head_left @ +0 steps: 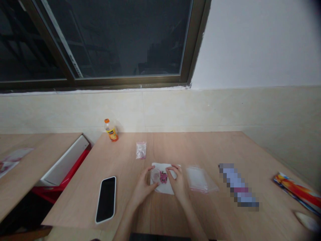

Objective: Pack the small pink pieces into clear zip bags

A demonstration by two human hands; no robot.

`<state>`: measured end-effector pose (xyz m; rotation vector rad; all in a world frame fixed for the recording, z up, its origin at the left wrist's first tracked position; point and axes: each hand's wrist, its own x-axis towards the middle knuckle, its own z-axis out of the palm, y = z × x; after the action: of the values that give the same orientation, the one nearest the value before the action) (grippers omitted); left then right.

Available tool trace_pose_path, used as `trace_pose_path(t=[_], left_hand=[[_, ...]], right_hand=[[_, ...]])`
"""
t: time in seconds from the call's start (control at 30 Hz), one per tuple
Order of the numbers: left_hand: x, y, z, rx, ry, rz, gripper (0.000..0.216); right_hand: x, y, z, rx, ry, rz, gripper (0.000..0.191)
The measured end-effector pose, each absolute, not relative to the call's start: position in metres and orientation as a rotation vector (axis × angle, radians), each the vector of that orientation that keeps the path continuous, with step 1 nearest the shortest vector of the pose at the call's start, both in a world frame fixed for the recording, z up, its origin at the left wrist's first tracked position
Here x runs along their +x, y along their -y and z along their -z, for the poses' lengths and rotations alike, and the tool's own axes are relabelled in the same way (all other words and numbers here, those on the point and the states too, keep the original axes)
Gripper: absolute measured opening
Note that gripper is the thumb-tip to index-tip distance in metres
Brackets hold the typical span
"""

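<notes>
My left hand [146, 182] grips a small clear round cup [155, 174] between thumb and fingers, its opening facing me. Beside the cup lies a pile of small pink and dark pieces [163, 177], too small to name, on a white sheet of paper [164, 190]. Over the right side of that sheet is my right hand [177, 180], thumb and forefinger pinched together at the edge of the pile. Whatever the pinch holds, if anything, is too small to make out.
Clear plastic bags [198, 179] lie right of the sheet, and a small zip bag with pink contents [141, 150] lies behind it. A phone [106, 199] is at left, an orange drink bottle [111, 131] at the back. Colourful packaging [298, 190] sits far right.
</notes>
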<state>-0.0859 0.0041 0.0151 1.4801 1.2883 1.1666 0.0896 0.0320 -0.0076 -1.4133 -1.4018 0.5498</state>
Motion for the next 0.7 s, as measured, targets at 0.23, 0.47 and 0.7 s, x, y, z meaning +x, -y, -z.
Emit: trace_pose_path(t=[0.23,0.47,0.7], left_hand=[[-0.075,-0.004,-0.022,1.507,-1.309,-1.119,0.05],[-0.075,-0.003,-0.023,1.486,-1.293,-1.135,0.048],[-0.079,-0.005,-0.014,1.496,-1.322,-1.148,0.053]], right_hand=[[0.09,-0.025,-0.041,-1.257,1.49,-0.622,0.02],[0.09,-0.026,-0.03,-1.248,1.585,-0.675,0.022],[0.112,-0.047,0.024,-1.646,1.784,-0.464,0.023]])
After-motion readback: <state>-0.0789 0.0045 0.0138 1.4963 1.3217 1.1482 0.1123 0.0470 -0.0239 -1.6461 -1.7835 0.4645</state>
